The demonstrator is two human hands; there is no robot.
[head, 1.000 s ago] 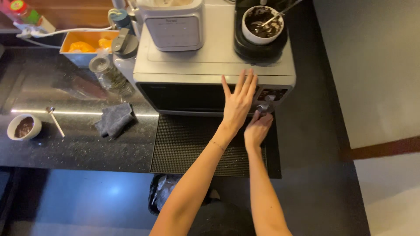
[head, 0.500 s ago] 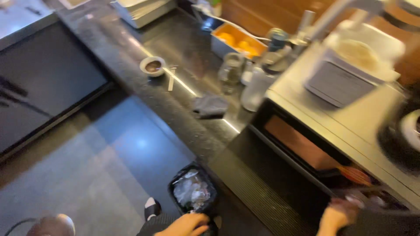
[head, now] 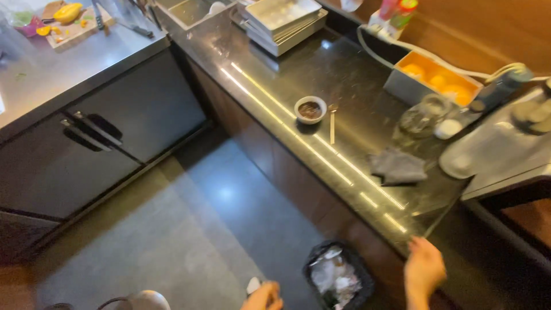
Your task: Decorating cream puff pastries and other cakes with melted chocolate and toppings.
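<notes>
right hand [head: 423,268] pinches oven door [head: 442,215] corner, door edge running up-right from fingers. left hand [head: 264,297] low, near bin [head: 338,275], loosely curled, empty.

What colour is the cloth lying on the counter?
Dark grey. The cloth lies crumpled on the black counter; the head view shows it best.
</notes>
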